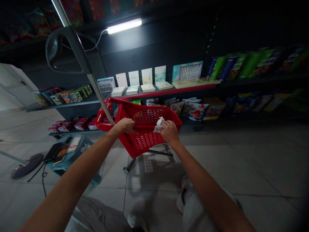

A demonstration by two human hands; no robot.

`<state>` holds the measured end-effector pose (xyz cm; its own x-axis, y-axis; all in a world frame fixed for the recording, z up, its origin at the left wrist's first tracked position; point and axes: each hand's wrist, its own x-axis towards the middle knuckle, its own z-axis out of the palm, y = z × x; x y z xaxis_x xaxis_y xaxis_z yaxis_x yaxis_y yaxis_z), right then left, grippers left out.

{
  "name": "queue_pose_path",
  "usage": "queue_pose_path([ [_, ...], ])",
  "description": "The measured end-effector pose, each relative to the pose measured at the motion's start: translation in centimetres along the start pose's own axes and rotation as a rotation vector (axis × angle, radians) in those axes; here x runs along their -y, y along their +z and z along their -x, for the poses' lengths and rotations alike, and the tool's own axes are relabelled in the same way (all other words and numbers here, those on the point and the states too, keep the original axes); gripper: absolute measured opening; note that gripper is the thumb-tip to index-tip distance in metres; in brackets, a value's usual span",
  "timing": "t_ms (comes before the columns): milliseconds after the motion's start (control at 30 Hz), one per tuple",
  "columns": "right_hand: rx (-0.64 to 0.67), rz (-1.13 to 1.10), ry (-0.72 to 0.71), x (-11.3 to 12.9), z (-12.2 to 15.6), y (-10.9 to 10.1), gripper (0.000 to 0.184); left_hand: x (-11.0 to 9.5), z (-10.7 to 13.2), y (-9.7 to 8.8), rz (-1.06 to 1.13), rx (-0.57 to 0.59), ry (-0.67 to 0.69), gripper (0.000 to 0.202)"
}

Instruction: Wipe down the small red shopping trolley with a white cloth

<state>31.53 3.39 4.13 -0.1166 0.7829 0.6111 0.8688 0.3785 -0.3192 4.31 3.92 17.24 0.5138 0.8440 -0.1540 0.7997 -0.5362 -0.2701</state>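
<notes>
A red plastic shopping basket [145, 137] on a wheeled frame stands tilted on the tiled floor in front of me. My left hand [126, 125] grips its near rim. My right hand [169, 131] is closed on a crumpled white cloth [158, 124] and presses it against the basket's right rim. A long grey pull handle [70, 48] rises from the basket toward the upper left.
Dark store shelves [169, 92] with cards, boxes and snack bags line the wall behind the basket. A small blue stool [79, 151] with a phone and books sits at left, beside a fan base [24, 166] and cable. My knees and shoes are below.
</notes>
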Motion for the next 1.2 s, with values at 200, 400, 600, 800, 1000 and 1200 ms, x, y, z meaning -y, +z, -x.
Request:
queue_pose_path([
  [200,0.019,0.051,0.001,-0.4,0.2,-0.8,0.029,1.8,0.8,0.6,-0.065,0.034,-0.050,0.045],
  [400,0.133,0.050,0.002,-1.0,0.3,-1.3,0.030,4.0,2.0,1.6,-0.129,0.060,-0.099,0.058],
  [600,0.158,0.087,0.036,-1.2,0.3,-1.5,0.032,5.2,2.5,2.6,-0.078,0.014,-0.144,0.054],
  [800,0.156,0.107,0.059,-0.8,0.1,-1.4,0.029,5.3,2.1,3.0,-0.051,-0.051,-0.150,0.051],
  [1000,0.175,0.115,0.095,-0.5,-0.2,-1.4,0.030,4.9,1.6,3.7,-0.044,-0.160,-0.199,0.043],
  [1200,0.214,0.163,0.110,0.0,-0.6,-1.7,0.025,4.7,0.8,4.7,-0.019,-0.223,-0.325,0.035],
])
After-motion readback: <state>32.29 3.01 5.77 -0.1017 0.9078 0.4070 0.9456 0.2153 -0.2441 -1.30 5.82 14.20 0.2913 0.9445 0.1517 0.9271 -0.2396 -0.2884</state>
